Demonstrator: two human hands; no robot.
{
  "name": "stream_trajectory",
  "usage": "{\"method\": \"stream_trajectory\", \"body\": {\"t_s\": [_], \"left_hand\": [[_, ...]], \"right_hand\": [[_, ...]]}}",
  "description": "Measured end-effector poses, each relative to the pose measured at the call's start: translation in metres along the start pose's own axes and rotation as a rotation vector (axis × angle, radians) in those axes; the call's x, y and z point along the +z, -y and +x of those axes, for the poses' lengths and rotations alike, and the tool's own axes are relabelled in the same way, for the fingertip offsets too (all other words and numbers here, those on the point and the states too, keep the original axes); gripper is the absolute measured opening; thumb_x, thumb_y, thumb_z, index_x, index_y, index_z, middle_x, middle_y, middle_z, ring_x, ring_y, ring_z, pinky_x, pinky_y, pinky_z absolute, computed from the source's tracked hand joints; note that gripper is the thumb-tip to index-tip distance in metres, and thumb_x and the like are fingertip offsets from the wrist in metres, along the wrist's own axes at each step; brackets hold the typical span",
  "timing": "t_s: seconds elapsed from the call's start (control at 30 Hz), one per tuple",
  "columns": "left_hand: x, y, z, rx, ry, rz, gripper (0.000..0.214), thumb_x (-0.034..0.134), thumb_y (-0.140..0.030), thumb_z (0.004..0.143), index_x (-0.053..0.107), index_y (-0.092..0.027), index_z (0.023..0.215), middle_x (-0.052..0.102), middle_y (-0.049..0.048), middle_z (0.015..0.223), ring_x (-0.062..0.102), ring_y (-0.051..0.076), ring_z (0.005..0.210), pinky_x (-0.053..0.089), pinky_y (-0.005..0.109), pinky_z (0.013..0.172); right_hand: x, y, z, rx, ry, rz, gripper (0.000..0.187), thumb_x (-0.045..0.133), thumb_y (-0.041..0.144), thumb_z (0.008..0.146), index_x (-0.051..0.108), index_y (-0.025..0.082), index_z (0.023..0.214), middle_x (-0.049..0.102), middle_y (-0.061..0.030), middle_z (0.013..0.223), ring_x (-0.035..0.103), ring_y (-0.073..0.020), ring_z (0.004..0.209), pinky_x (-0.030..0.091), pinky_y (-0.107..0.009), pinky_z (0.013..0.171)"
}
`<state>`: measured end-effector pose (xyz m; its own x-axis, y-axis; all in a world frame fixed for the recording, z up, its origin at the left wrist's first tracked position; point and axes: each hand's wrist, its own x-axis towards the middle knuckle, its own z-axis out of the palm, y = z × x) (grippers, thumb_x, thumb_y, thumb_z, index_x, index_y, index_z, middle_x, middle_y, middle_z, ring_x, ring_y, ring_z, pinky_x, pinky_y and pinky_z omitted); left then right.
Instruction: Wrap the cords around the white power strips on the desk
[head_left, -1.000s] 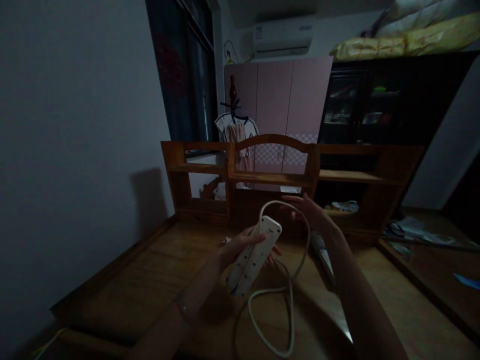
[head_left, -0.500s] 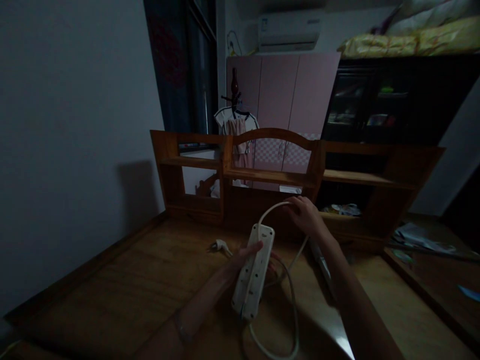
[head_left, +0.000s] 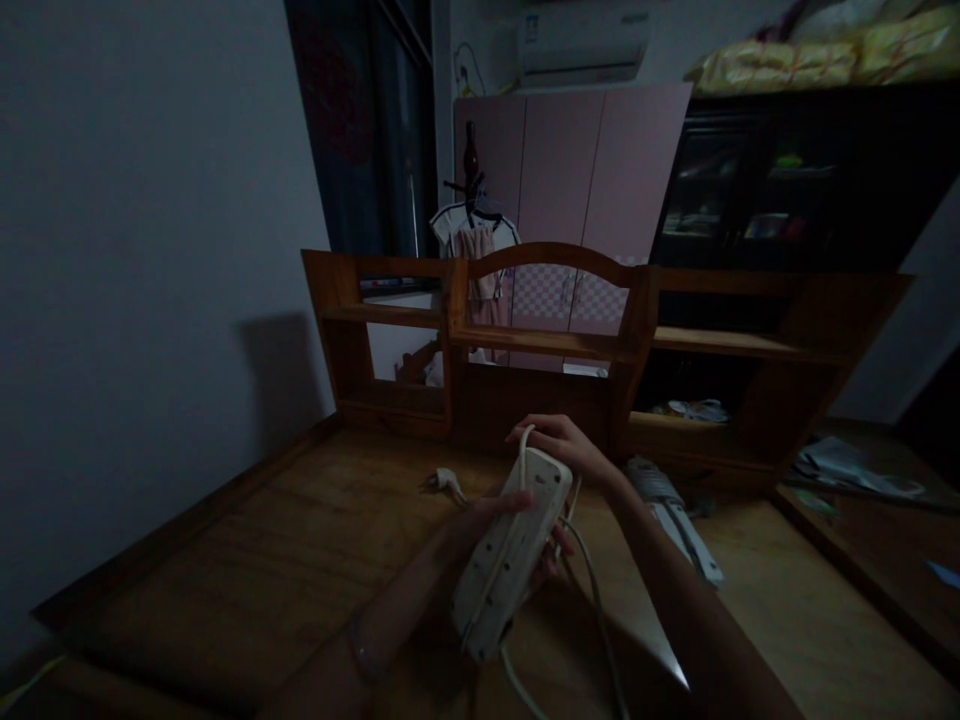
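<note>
1. Since half a second ago, our right hand [head_left: 559, 445] has come in from the far side of the loop to the top end of the power strip [head_left: 510, 555]. The wide arc of cord [head_left: 592, 590] is now drawn close over that end.
2. Our left hand [head_left: 469, 530] holds the strip above the worktop [head_left: 300, 560], tilted, with the thumb across its face and the fingers wrapped beneath. This grip is closed firmly on the body.
3. The right hand's grip is narrow, with the fingers curled on the cord where it bends over the strip's upper end.
4. The rest of the cord hangs past the strip's right side and runs out of view below. The plug [head_left: 445, 483] lies on the worktop to the left, apart from both hands.
5. A second pale strip [head_left: 675, 515] lies near the shelf unit [head_left: 555, 345], untouched.
6. We judge that the step in hand is laying a turn of cord along the strip. The next move calls for keeping the cord taut while guiding it down the length, with the left hand holding steady.
</note>
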<state>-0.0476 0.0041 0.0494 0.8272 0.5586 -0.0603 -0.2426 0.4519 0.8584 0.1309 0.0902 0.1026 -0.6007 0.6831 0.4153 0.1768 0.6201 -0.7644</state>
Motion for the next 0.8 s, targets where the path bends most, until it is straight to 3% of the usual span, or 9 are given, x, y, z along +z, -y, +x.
{"method": "stream_trajectory", "body": {"t_s": [0.1,0.2,0.3,0.4,0.5,0.67,0.8], "left_hand": [[-0.002,-0.001,0.001,0.027,-0.105,-0.017,0.057,0.056,-0.058,0.08,0.07,-0.005,0.096,0.069,0.0168,0.082,0.065,0.021,0.066,0.053,0.028,0.06],[-0.011,-0.008,0.006,0.18,-0.271,-0.041,0.054,0.056,-0.058,0.082,0.069,-0.009,0.1,0.07,0.0148,0.077,0.066,0.023,0.062,0.053,0.03,0.054],[-0.032,-0.021,0.01,0.293,-0.342,-0.055,0.055,0.054,-0.06,0.082,0.068,-0.01,0.101,0.07,0.0132,0.074,0.066,0.022,0.057,0.052,0.029,0.049],[-0.055,-0.035,0.009,0.42,-0.424,-0.064,0.054,0.054,-0.057,0.084,0.068,-0.008,0.098,0.07,0.0127,0.075,0.065,0.018,0.057,0.053,0.026,0.052],[-0.069,-0.041,0.006,0.559,-0.577,-0.008,0.052,0.059,-0.056,0.082,0.067,-0.007,0.097,0.07,0.0126,0.077,0.065,0.018,0.055,0.053,0.026,0.052],[-0.069,-0.036,0.011,0.885,-0.793,0.158,0.048,0.066,-0.051,0.08,0.06,-0.013,0.109,0.071,0.013,0.096,0.069,0.02,0.066,0.055,0.029,0.057],[-0.074,-0.034,0.012,1.074,-1.014,0.17,0.048,0.068,-0.05,0.078,0.056,-0.019,0.114,0.071,0.0088,0.098,0.069,0.02,0.067,0.054,0.029,0.058]], "right_hand": [[0.016,-0.022,0.004,0.029,0.021,0.017,0.028,0.053,0.04,0.087,0.068,0.017,0.093,0.066,-0.0033,0.092,0.059,-0.0188,0.084,0.046,-0.027,0.075],[0.03,-0.045,0.005,0.075,-0.017,-0.004,0.019,0.057,0.031,0.08,0.065,0.017,0.089,0.065,-0.0019,0.089,0.057,-0.0178,0.081,0.045,-0.027,0.073],[0.038,-0.063,0.003,0.144,-0.032,-0.013,0.014,0.059,0.03,0.078,0.062,0.016,0.077,0.06,-0.0004,0.076,0.053,-0.0154,0.072,0.042,-0.024,0.065],[0.041,-0.072,0.004,0.232,-0.05,0.009,0.023,0.061,0.038,0.079,0.059,0.016,0.072,0.051,0.0021,0.064,0.046,-0.0115,0.061,0.035,-0.02,0.053],[0.035,-0.073,0.005,0.323,-0.069,0.075,0.035,0.058,0.051,0.082,0.058,0.016,0.078,0.041,0.0052,0.059,0.036,-0.0083,0.05,0.028,-0.019,0.044],[0.009,-0.055,-0.001,0.404,-0.001,0.207,0.046,0.057,0.062,0.081,0.055,0.015,0.078,0.034,0.0079,0.053,0.027,-0.0055,0.042,0.024,-0.02,0.039],[-0.018,-0.027,-0.016,0.394,0.155,0.272,0.042,0.066,0.055,0.078,0.055,0.014,0.072,0.043,0.0053,0.053,0.036,-0.0062,0.045,0.032,-0.02,0.043]]}}
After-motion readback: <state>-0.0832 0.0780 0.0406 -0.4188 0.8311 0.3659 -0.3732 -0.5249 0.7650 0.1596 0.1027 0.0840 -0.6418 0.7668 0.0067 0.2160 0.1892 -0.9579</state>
